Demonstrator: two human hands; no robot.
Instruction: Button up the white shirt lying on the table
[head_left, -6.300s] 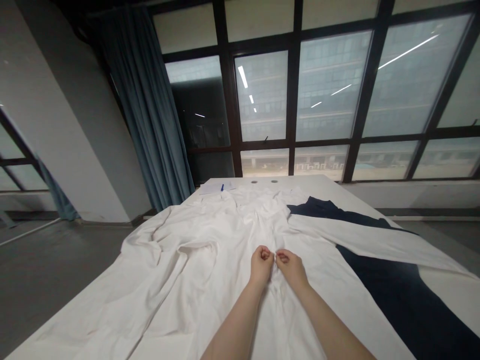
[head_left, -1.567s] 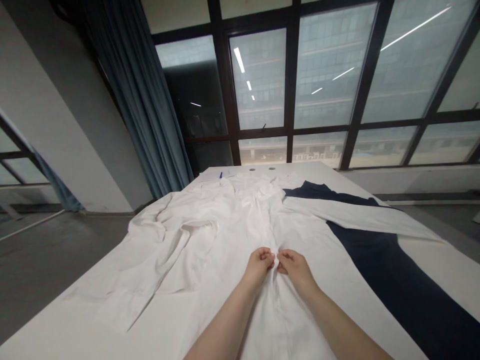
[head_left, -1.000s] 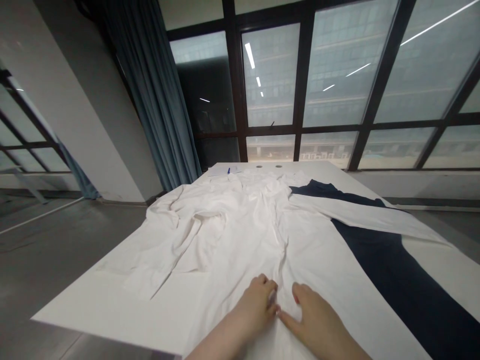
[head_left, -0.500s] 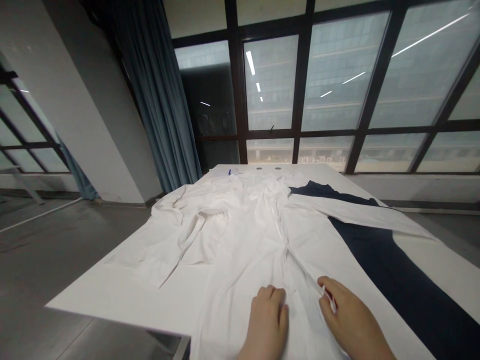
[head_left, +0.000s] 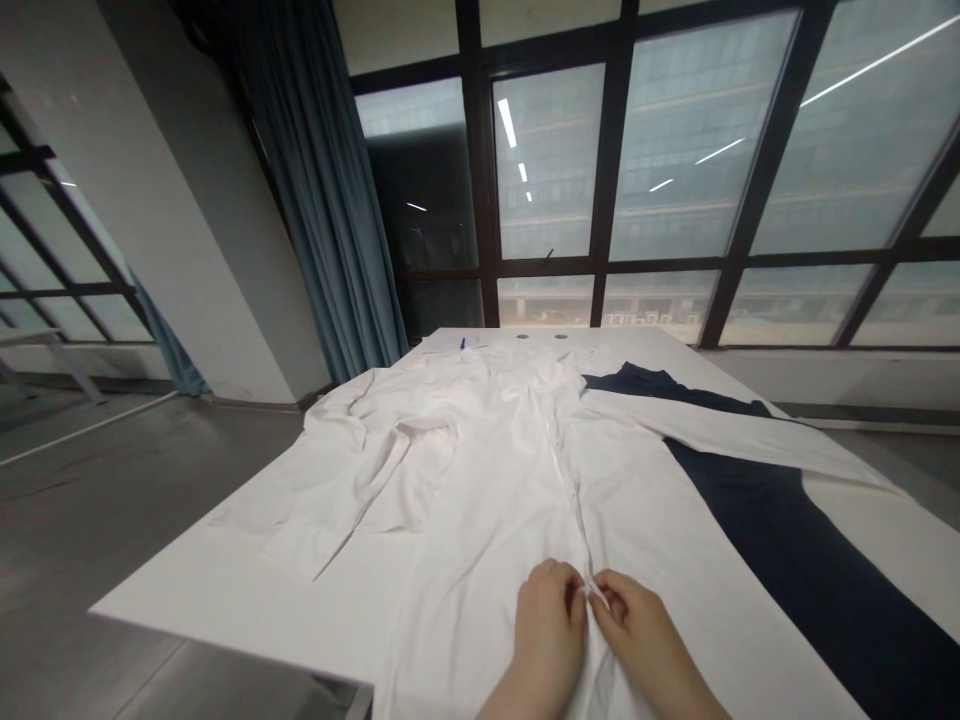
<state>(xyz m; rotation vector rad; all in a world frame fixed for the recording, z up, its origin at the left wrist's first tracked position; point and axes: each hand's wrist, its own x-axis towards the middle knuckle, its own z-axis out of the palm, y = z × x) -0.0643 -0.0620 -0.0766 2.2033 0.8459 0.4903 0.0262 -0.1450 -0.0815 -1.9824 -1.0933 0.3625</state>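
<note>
A long white coat (head_left: 495, 480) lies spread on the white table, its front opening running toward me and its sleeves out to either side. My left hand (head_left: 551, 625) is closed, pinching the left edge of the opening near the lower front. Close against it, my right hand (head_left: 637, 625) pinches the other front edge between thumb and fingers. The fingertips of both hands almost meet at the opening. Any button there is too small or hidden to make out.
Under the coat's right sleeve lies a dark navy garment (head_left: 750, 500). A blue pen (head_left: 463, 343) rests at the far end of the white table (head_left: 187, 590). Beyond stand a blue curtain (head_left: 322, 200), a grey pillar (head_left: 187, 200) and large windows.
My right hand has moved left with its coat edge to meet my left hand. The left hand has gone from lying on the cloth to pinching the opposite edge.
</note>
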